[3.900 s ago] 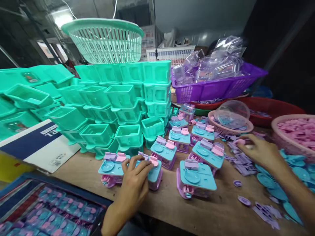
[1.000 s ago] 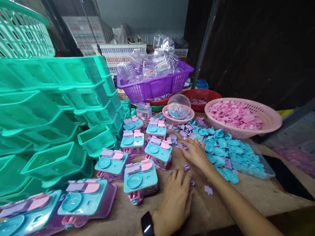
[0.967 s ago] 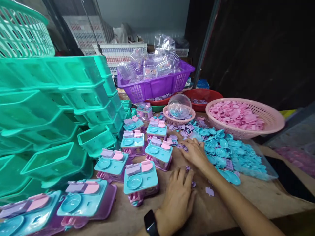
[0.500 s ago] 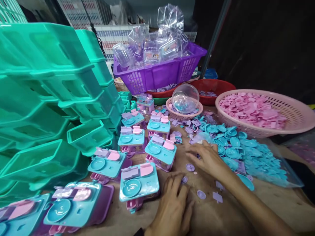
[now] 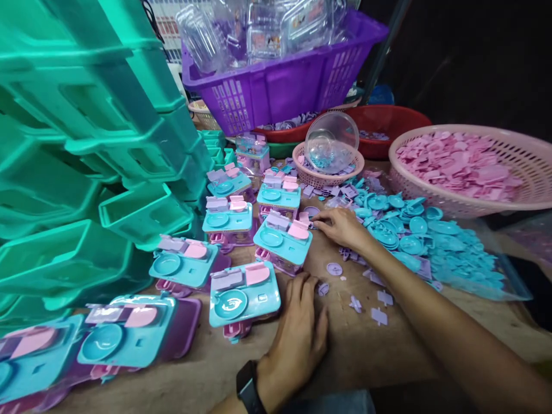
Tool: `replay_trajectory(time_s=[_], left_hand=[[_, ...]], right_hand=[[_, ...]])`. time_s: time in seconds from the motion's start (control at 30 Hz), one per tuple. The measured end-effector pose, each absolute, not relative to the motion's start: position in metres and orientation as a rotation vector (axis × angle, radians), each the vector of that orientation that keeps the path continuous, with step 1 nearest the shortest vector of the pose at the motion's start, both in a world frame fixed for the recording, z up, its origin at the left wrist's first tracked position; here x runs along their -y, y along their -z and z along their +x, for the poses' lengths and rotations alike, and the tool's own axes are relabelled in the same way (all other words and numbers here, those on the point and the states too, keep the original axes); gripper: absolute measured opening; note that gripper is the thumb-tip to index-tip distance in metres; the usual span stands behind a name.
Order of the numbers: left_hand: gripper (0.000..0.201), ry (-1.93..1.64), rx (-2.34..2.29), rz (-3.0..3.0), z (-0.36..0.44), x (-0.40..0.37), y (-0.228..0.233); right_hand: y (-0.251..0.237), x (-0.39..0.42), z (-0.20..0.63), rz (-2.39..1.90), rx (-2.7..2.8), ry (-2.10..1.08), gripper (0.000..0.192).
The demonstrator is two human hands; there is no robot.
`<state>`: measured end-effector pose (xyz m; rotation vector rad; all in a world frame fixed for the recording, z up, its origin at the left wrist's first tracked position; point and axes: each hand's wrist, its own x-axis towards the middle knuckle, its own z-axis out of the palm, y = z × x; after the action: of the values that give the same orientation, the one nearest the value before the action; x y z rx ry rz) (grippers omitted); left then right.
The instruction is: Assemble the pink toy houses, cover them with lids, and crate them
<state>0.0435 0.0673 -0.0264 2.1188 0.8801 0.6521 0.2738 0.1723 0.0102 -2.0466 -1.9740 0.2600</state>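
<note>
My left hand (image 5: 302, 328), a dark watch on its wrist, rests on the table with fingers stretched out and slightly bent. It lies between a blue-topped toy kitchen box (image 5: 245, 293) and a small purple disc (image 5: 322, 289). My right hand (image 5: 340, 227) reaches farther forward, fingertips together at a small blue dish (image 5: 312, 225), which they partly hide. A purple oval piece (image 5: 309, 211) lies just beyond it. Left of these fingers stands another toy kitchen box (image 5: 282, 244) with lilac and pink flaps. Another purple disc (image 5: 334, 269) lies between the hands.
Several more toy kitchen boxes (image 5: 183, 263) stand leftward, beside stacked green bins (image 5: 99, 149). Behind is a purple basket (image 5: 280, 95) of clear packaging. Loose blue dishes (image 5: 409, 244) spread rightward, below a pink basket (image 5: 535, 155) of pink parts. Purple pieces (image 5: 379, 316) lie in front.
My right hand has moved forward and left to the blue dish. My left hand stays beside the box. A purple cross-shaped piece now shows near the front discs. The view has tilted down.
</note>
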Motion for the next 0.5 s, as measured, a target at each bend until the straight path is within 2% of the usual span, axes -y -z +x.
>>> replay_trajectory(time_s=[0.3,0.5], left_hand=[[0.043,-0.566,-0.909,2.184,0.06,-0.071,0.011],[0.035,-0.533,-0.939,2.27,0.074,-0.078,-0.002]], right_hand=[[-0.013,-0.162,0.27,-1.978,2.041,-0.223,0.014],[-0.034,-0.121,0.28,-1.778,1.732,-0.204,0.025]])
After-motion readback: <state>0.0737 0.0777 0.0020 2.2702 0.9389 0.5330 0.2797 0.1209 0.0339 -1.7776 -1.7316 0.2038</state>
